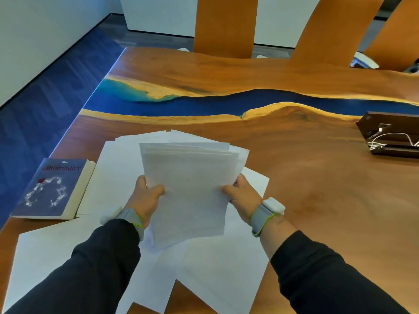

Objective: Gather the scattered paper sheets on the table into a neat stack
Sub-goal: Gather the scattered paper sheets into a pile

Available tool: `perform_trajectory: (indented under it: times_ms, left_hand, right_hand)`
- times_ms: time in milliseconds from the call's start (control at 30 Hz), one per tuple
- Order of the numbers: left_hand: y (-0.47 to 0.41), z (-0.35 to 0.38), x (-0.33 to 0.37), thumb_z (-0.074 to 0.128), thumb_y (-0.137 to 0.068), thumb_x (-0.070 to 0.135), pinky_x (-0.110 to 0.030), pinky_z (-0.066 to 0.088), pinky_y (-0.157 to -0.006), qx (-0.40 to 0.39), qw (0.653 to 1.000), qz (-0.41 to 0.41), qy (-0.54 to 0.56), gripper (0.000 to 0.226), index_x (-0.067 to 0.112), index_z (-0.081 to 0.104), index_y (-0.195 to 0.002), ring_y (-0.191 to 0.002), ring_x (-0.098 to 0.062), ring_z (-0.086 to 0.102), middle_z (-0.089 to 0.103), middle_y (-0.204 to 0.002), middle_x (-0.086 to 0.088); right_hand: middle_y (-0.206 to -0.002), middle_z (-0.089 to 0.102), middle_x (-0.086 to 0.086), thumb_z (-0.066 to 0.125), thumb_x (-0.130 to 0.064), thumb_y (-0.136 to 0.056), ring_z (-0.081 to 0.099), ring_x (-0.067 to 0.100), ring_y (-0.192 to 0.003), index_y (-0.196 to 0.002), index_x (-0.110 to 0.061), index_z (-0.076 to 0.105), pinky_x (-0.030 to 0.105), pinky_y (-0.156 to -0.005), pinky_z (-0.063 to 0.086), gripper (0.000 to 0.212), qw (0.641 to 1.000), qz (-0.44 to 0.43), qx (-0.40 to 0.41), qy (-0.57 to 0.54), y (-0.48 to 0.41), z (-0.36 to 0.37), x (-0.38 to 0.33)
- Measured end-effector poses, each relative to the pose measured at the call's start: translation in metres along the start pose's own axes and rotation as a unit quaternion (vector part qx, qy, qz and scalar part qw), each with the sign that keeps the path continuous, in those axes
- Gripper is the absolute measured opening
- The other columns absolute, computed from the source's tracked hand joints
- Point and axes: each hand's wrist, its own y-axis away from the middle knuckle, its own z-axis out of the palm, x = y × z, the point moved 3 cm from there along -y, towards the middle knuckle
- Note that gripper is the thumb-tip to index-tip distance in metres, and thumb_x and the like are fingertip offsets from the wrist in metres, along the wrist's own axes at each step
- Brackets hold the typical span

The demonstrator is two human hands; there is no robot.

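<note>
A loose bundle of white paper sheets [188, 189] is held up above the wooden table [328, 200], its top edges fanned unevenly. My left hand [146, 198] grips the bundle's left edge, thumb on the front. My right hand [243, 197] grips its right edge the same way. More white sheets [217, 275] lie scattered flat on the table under and around my arms, one large sheet [43, 252] at the near left and others [118, 168] behind the bundle.
A blue paperback book [52, 189] lies at the table's left edge beside the sheets. A dark box with white cables [390, 137] sits at the far right. Three orange chair backs [224, 26] stand along the far side. A blue resin strip [226, 103] crosses the table.
</note>
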Motion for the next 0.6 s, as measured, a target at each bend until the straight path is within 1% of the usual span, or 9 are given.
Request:
perform_trajectory:
  times_ms: [33,67,133,167,300,367,433,500,600]
  left_hand:
    - [0.003,0.001,0.003,0.059,-0.086,0.009,-0.057,0.052,-0.099,0.0,1.0,0.013,-0.023,0.051,0.016,0.047,-0.135,-0.111,-0.038,0.063,0.065,-0.121,-0.014]
    - [0.006,0.003,0.006,0.06,-0.083,0.016,-0.057,0.052,-0.098,-0.004,0.999,0.03,-0.045,0.052,0.018,0.051,-0.134,-0.109,-0.036,0.064,0.067,-0.12,-0.01]
    - [0.011,0.003,0.013,0.057,-0.077,0.026,-0.055,0.056,-0.092,0.015,0.996,0.061,-0.065,0.046,0.023,0.061,-0.122,-0.101,-0.033,0.068,0.072,-0.111,-0.006]
    - [0.014,0.003,0.017,0.056,-0.076,0.028,-0.054,0.057,-0.088,0.038,0.994,0.078,-0.06,0.038,0.028,0.064,-0.114,-0.096,-0.032,0.069,0.073,-0.105,-0.005]
    - [0.022,0.001,0.028,0.058,-0.079,0.027,-0.034,0.052,-0.071,0.118,0.984,0.129,0.027,0.021,0.041,0.06,-0.095,-0.093,-0.015,0.068,0.071,-0.093,0.014]
    - [0.025,0.002,0.031,0.059,-0.08,0.025,-0.028,0.049,-0.07,0.13,0.978,0.157,0.054,0.032,0.052,0.058,-0.096,-0.088,-0.001,0.067,0.071,-0.093,0.021]
    - [0.029,-0.001,0.028,0.058,-0.08,0.023,-0.025,0.048,-0.071,0.133,0.975,0.17,0.055,0.042,0.061,0.051,-0.096,-0.084,0.007,0.065,0.069,-0.097,0.027]
    - [0.029,-0.003,0.02,0.057,-0.083,0.024,-0.023,0.046,-0.071,0.131,0.976,0.164,0.055,0.04,0.059,0.048,-0.099,-0.087,0.003,0.063,0.068,-0.097,0.022]
    - [0.024,-0.004,0.006,0.054,-0.09,0.021,-0.024,0.044,-0.074,0.109,0.983,0.144,0.042,0.035,0.046,0.048,-0.113,-0.094,-0.001,0.059,0.065,-0.101,0.02]
  right_hand:
    - [-0.116,0.068,-0.005,0.057,-0.018,-0.078,0.065,0.019,-0.105,-0.128,-0.029,0.052,0.034,-0.085,0.056,0.052,0.999,-0.014,0.024,0.038,0.001,0.003,-0.002]
    - [-0.112,0.067,-0.013,0.054,-0.021,-0.078,0.065,0.013,-0.102,-0.127,-0.035,0.051,0.027,-0.083,0.056,0.051,0.996,-0.031,0.046,0.069,0.003,0.005,-0.006]
    - [-0.096,0.065,-0.03,0.05,-0.024,-0.081,0.063,-0.006,-0.087,-0.113,-0.05,0.051,0.004,-0.064,0.049,0.042,0.989,-0.073,0.072,0.106,0.006,0.01,-0.019]
    - [-0.091,0.064,-0.033,0.049,-0.021,-0.083,0.062,-0.01,-0.082,-0.106,-0.055,0.05,0.0,-0.058,0.045,0.041,0.986,-0.101,0.08,0.11,0.008,0.012,-0.029]
    - [-0.095,0.064,-0.021,0.047,-0.006,-0.09,0.062,-0.007,-0.082,-0.106,-0.054,0.047,0.007,-0.063,0.049,0.05,0.974,-0.202,0.087,0.059,0.015,0.024,-0.056]
    - [-0.094,0.063,-0.026,0.049,-0.005,-0.09,0.062,-0.007,-0.085,-0.106,-0.054,0.045,0.005,-0.064,0.049,0.052,0.968,-0.227,0.094,0.049,0.016,0.026,-0.059]
    - [-0.088,0.061,-0.03,0.051,-0.004,-0.088,0.061,-0.009,-0.08,-0.106,-0.045,0.045,0.004,-0.061,0.047,0.044,0.965,-0.231,0.108,0.065,0.015,0.028,-0.055]
    - [-0.087,0.058,-0.023,0.05,-0.005,-0.088,0.058,-0.004,-0.076,-0.108,-0.029,0.044,0.007,-0.058,0.046,0.031,0.969,-0.209,0.106,0.077,0.011,0.026,-0.045]
    - [-0.104,0.06,-0.006,0.046,-0.013,-0.094,0.059,0.008,-0.091,-0.118,-0.026,0.045,0.011,-0.065,0.047,0.027,0.978,-0.153,0.072,0.121,0.006,0.03,-0.03]
